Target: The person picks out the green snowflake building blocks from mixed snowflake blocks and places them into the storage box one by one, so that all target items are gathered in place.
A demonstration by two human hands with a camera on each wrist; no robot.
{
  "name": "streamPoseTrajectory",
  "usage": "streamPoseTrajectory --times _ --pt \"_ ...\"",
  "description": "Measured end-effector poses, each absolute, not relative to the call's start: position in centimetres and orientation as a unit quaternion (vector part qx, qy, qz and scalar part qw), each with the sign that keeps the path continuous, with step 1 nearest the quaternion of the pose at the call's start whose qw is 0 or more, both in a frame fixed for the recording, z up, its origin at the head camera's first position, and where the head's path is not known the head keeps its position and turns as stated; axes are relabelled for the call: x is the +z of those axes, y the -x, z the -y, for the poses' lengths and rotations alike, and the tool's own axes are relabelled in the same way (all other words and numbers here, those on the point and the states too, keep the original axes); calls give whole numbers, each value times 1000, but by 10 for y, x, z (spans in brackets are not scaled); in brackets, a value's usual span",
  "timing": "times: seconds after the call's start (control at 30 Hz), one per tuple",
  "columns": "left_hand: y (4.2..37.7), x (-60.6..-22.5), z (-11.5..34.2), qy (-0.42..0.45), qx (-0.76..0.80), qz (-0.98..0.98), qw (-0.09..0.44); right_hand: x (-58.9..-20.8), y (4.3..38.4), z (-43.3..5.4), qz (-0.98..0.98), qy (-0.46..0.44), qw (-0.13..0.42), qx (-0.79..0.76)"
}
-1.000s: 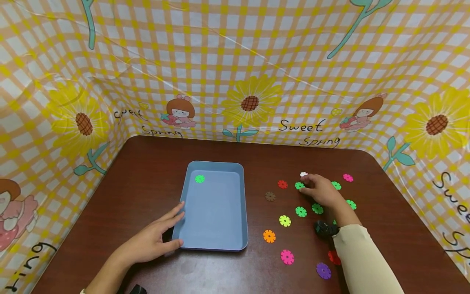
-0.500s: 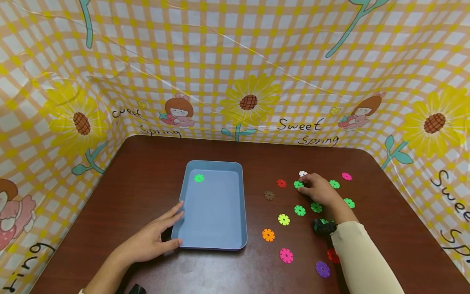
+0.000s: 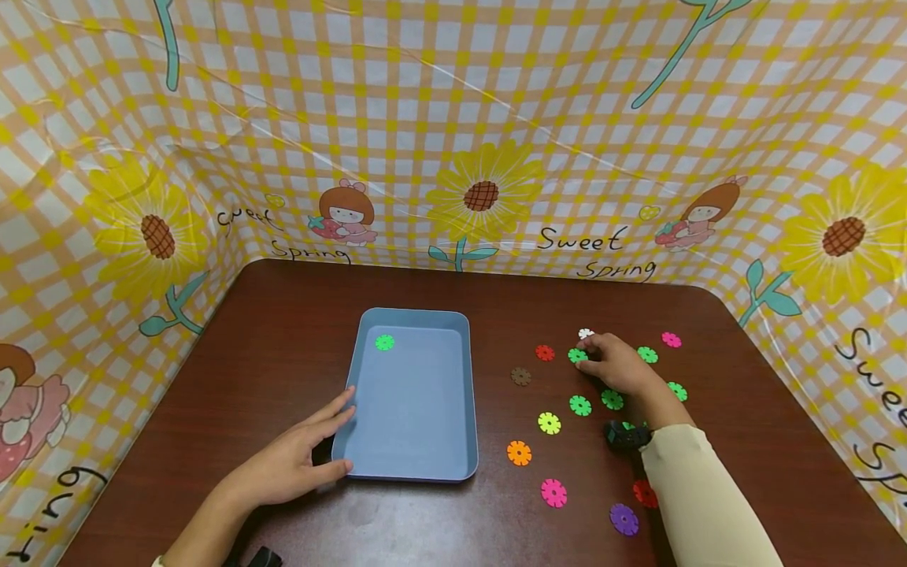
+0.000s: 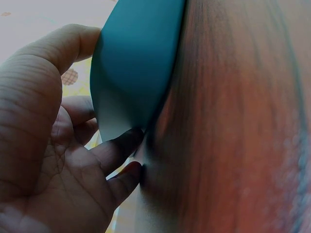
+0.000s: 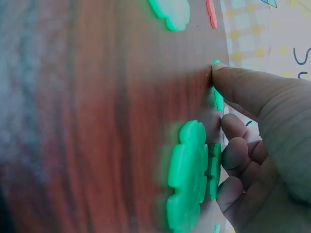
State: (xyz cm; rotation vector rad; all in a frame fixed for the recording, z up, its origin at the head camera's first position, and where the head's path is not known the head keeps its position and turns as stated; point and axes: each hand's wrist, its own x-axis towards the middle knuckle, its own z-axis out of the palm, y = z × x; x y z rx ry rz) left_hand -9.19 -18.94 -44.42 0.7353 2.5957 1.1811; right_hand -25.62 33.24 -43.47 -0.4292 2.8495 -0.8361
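"Which hand is lying nearer the green slotted disc?"

"The right hand. The disc is lying just left of its fingertips, flat on the table, meeting the thumb. Thumb and forefinger are curving slightly apart; whether they are gripping it, I can't tell."

"And its look?"

"It is showing bright green, round, no long axis. The left hand is resting loosely spread against the blue tray."
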Motion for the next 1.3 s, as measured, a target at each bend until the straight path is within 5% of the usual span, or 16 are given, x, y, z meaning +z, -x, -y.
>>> streamPoseTrajectory --times 1.3 --pt "91 -443 189 -242 399 -879 99 -432 253 -329 -956 143 53 -251"
